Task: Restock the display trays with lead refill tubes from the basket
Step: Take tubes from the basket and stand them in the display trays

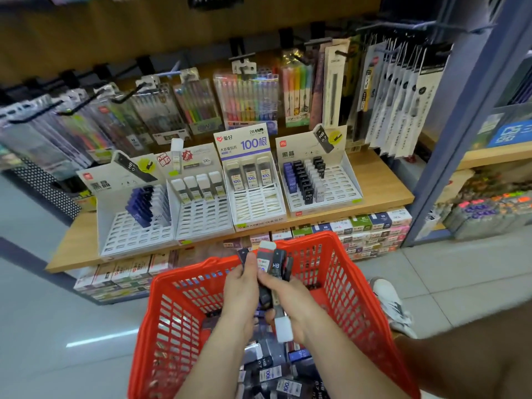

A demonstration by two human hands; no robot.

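Observation:
Over the red basket (pixel 339 272), both my hands hold a fanned bunch of lead refill tubes (pixel 273 262), black, purple and white-capped. My left hand (pixel 243 286) grips the bunch from the left, thumb up against a dark tube. My right hand (pixel 283 295) grips it from the right and below, with a white-capped tube (pixel 283 326) sticking out under its palm. More tubes (pixel 276 372) lie loose in the basket's bottom. Four white display trays stand on the wooden shelf: far left tray (pixel 126 234), second tray (pixel 201 217), third tray (pixel 256 205), right tray (pixel 336 182); each is only partly filled at the back.
Hanging packs of pens and highlighters (pixel 247 96) fill the wall behind the trays. Stacked boxes (pixel 368 231) sit under the shelf. A blue upright post (pixel 449 139) stands to the right. My white shoe (pixel 391 303) is on the tiled floor beside the basket.

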